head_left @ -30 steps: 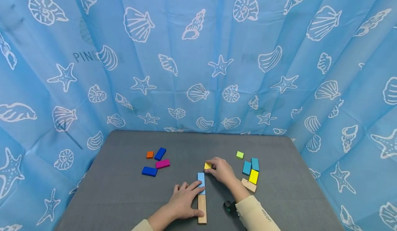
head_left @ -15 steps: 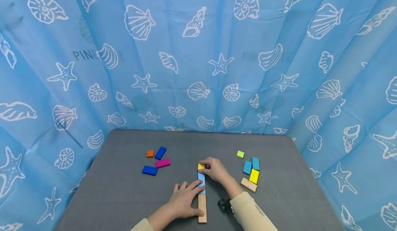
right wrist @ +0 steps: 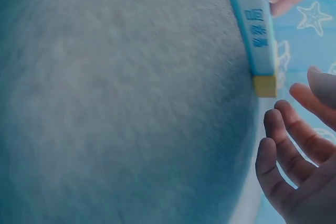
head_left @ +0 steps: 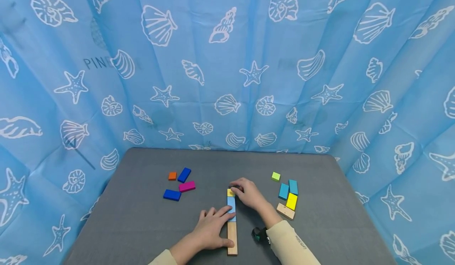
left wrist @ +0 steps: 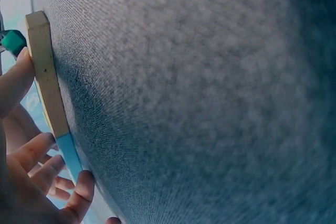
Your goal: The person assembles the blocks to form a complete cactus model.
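Three blocks form a straight row on the grey table: a plain wooden block nearest, a light blue block beyond it, and a small yellow block at the far end. The left hand rests along the row, its thumb on the wooden block and fingertips on the light blue one. Beside the yellow block is the right hand, with loosely bent fingers. The right wrist view shows those fingers apart from the yellow block, holding nothing. Printed characters show on the light blue block.
Left on the table lie an orange block, two dark blue blocks and a magenta block. At right are a green block, two teal blocks, a bright yellow block and a wooden block.
The right hand brought the small yellow block left to the far end of the light blue block, then let it go and drew its fingers slightly away. The left hand has stayed in place.
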Tool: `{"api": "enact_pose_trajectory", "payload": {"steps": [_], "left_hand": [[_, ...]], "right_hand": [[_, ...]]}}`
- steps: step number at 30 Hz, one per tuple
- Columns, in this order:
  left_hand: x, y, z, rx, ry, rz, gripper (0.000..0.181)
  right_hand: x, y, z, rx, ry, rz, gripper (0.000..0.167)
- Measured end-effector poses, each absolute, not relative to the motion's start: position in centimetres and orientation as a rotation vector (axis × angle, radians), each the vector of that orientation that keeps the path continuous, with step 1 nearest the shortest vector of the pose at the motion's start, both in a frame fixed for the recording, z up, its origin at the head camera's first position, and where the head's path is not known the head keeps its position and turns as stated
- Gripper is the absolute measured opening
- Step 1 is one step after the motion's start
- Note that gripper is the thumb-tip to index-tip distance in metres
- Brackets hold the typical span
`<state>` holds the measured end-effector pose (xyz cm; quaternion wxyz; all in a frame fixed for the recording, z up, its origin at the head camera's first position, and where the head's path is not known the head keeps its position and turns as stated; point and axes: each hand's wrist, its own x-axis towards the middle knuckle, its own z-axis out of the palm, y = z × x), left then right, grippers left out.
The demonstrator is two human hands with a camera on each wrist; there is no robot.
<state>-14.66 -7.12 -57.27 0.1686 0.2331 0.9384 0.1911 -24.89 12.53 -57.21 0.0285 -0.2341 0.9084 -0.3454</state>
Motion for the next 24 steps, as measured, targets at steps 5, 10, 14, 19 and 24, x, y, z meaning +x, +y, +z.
{"api": "enact_pose_trajectory", "payload": {"steps": [5,10,14,19,24], "left_hand": [[-14.8,-6.9,-57.2,0.643,2.661,0.523,0.086],[-14.8,-7.1,-57.7,0.654,2.659,0.548,0.086],[-15.0,-7.1,-58.4,0.654,2.650,0.570,0.087],[-15.0,-7.0,-58.3,0.646,2.661,0.564,0.087],[-14.8,-6.9,-57.8,0.623,2.656,0.545,0.085]], "right_hand": [[-24.4,13.4,-56.4,-0.691,2.859,-1.107,0.029],[-23.2,14.2,-55.3,-0.658,2.906,-1.144,0.029],[-22.2,15.2,-54.9,-0.608,2.954,-1.130,0.031],[-21.3,16.6,-54.7,-0.530,2.998,-1.102,0.033],[-20.5,18.0,-54.6,-0.463,3.023,-1.093,0.036]]}}
